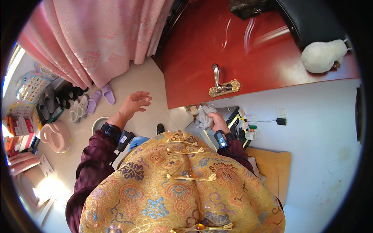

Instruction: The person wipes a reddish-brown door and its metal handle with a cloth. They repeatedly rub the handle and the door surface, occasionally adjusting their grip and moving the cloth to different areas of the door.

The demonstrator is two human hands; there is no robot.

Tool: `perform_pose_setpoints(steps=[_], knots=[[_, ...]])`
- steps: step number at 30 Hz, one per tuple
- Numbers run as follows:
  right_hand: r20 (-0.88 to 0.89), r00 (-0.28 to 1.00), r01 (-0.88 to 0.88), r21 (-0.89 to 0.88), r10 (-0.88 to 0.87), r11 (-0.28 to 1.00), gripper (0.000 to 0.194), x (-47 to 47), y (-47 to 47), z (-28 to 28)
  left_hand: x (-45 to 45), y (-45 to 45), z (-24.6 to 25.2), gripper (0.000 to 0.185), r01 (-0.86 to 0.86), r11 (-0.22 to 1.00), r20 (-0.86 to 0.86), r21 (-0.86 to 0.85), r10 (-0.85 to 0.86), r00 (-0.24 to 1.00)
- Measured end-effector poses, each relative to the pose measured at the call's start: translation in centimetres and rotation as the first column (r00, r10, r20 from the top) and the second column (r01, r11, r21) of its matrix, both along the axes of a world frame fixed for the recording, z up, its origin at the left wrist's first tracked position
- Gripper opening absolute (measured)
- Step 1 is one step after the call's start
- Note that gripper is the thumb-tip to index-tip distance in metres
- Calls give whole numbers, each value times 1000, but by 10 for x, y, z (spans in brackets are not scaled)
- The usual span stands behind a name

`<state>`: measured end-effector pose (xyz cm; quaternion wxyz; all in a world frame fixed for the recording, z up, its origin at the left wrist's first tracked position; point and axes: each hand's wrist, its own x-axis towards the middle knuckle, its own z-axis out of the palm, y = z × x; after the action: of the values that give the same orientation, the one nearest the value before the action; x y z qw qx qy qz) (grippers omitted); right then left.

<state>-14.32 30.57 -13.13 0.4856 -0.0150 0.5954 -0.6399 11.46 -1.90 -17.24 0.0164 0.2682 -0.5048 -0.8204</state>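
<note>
My right hand (219, 123) grips a crumpled grey cloth (204, 117) just below the lower edge of a red door (192, 78). Above the cloth, a metal lever handle with an ornate gold plate (225, 88) is fixed to that door. My left hand (136, 102) hangs over the tiled floor (145, 78), holding nothing, its fingers apart. Beneath the right hand is a low cabinet (230, 112) with cables, a white roll (250, 135) and small items on top; the hand and cloth hide part of it.
A pink curtain (96, 38) hangs at upper left. Lilac slippers (94, 102), white shoes (83, 104) and a pink plastic tub (56, 137) are on the floor. A dark bag (250, 8) and a white fluffy item (320, 56) are at the door. A black plug (281, 121) sits on the wall.
</note>
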Motion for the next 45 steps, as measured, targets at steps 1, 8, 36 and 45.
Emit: perform_pose_setpoints(steps=[1, 8, 36, 45], knots=[[-35, 999, 2, 45, 0, 999, 45, 11, -15, 12, -4, 2, 5, 55, 31, 999, -20, 16, -31, 999], [-187, 802, -549, 140, 567, 824, 60, 62, -107, 109, -40, 28, 40, 75, 255, 962, -305, 95, -215, 927], [-721, 319, 193, -586, -615, 787, 66, -85, 4, 251, -138, 101, 123, 74, -145, 890, -586, 432, 399, 705], [-829, 266, -117, -534, -492, 837, 54, -109, -25, 253, -257, 190, 104, 55, -501, 647, -567, -575, 128, 814]])
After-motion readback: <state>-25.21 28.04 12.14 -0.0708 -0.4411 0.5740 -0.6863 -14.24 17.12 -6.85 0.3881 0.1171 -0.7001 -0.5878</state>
